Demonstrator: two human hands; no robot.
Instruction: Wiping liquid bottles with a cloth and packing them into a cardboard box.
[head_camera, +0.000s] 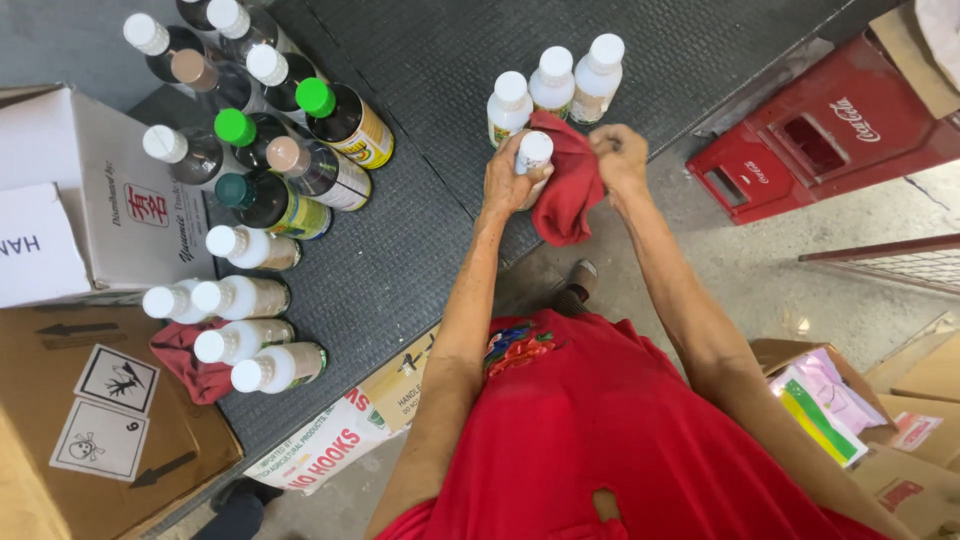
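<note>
My left hand (512, 180) grips a small white bottle with a white cap (534, 152), held upright over the dark mat. My right hand (620, 152) is closed on a red cloth (566, 190) that wraps the side of that bottle. Just beyond my hands, three white bottles with white caps (553, 82) stand together on the dark ribbed mat (420, 120).
At left stand several dark bottles with green, white and tan caps (262, 120), and white bottles (245, 320) beside a second red cloth (190, 362). Cardboard boxes (90, 420) line the left edge. A red plastic crate (830, 130) lies at right, more boxes (850, 400) below it.
</note>
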